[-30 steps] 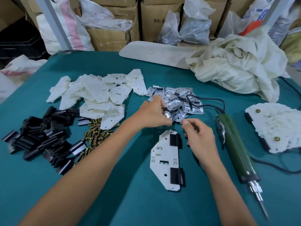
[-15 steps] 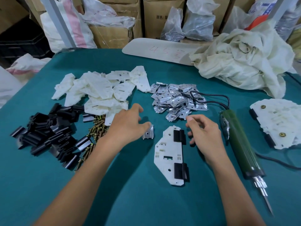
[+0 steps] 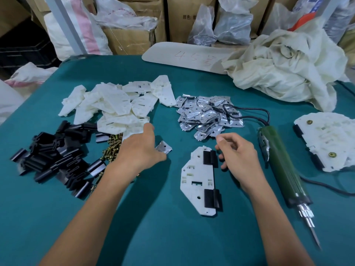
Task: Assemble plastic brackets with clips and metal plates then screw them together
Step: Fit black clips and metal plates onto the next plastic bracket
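Spreading across the whole view is a teal counter (image 3: pixel 172 237), and near its middle lies one white plastic bracket (image 3: pixel 194 181), flat, with a black clip on its right edge at the far end and another at the near end. Positions below are given from that bracket.

Far beyond it and to the right sits a big crumpled cream cloth (image 3: pixel 284 64). Beyond it to the left is a loose pile of white brackets (image 3: pixel 115 106). Well to the left is a heap of black clips (image 3: pixel 53 156). Far to the right, at the counter's edge, is a stack of finished brackets (image 3: pixel 326 143) with brass screw heads showing. Just beyond the bracket is a pile of shiny metal plates (image 3: pixel 207 116). To its right lies a green electric screwdriver (image 3: pixel 282 166), bit pointing toward the viewer, its black cord looping over the plates.

Two bare forearms reach in from the near edge. The left hand (image 3: pixel 140 148) is to the bracket's left, palm down, fingers stretched forward—an open grip. The right hand (image 3: pixel 238 156) hovers just right of the far clip, fingers loosely curled, its grip relaxed.

Brass screws (image 3: pixel 113 146) are scattered left of the bracket, between the left hand and the clips. A single metal plate (image 3: pixel 163 147) lies between the bracket and the left thumb—whether the thumb touches it cannot be told.
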A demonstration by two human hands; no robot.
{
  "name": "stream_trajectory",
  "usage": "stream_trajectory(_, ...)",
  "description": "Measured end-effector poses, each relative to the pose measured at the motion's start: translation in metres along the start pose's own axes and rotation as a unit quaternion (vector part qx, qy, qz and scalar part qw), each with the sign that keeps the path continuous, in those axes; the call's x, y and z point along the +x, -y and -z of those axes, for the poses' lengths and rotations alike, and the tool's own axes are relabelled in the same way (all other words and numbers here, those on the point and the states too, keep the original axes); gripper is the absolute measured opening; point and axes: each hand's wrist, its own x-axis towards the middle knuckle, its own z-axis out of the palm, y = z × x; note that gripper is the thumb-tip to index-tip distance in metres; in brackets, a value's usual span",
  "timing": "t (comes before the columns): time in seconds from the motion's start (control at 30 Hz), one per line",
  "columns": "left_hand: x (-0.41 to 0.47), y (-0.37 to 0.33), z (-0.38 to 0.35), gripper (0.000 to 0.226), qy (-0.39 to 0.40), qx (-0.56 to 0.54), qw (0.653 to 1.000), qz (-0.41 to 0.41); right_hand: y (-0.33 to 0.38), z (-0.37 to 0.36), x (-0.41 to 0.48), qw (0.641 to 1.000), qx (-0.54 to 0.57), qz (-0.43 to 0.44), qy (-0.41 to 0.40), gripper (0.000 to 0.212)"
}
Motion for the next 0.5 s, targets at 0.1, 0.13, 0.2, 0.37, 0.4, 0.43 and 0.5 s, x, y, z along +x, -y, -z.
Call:
stream_trajectory(0.1, 0.005, 0.006, 0.005, 0.069, 0.043, -0.067, 0.997, 0.020, 0.001, 0.000, -0.001, 1.000, -0.004, -0.001, 0.005, 0.010)
stream_trajectory(0.13, 0.006, 0.006, 0.006, 0.069, 0.039, -0.083, 0.996, 0.009, 0.002, 0.000, -0.001, 1.000, -0.004, -0.001, 0.006, 0.010)
stream_trajectory(0.2, 0.006, 0.006, 0.006, 0.067, 0.017, -0.101, 0.994, -0.043, 0.002, 0.001, -0.001, 1.000, -0.004, -0.003, 0.005, 0.009)
stream_trajectory(0.37, -0.003, 0.009, 0.003, 0.073, 0.054, -0.096, 0.985, -0.136, 0.003, 0.000, -0.002, 1.000, -0.007, -0.005, 0.004, 0.009)
stream_trajectory(0.4, -0.004, 0.012, 0.004, 0.075, 0.061, -0.081, 0.986, -0.133, 0.003, 0.000, -0.002, 1.000, -0.010, -0.005, 0.005, 0.009)
stream_trajectory(0.43, -0.004, 0.015, 0.005, 0.077, 0.068, -0.065, 0.987, -0.132, 0.003, 0.000, -0.002, 1.000, -0.011, -0.005, 0.006, 0.009)
stream_trajectory(0.5, -0.002, 0.021, 0.006, 0.076, 0.077, -0.050, 0.986, -0.136, 0.003, 0.000, -0.002, 1.000, -0.012, -0.006, 0.010, 0.009)
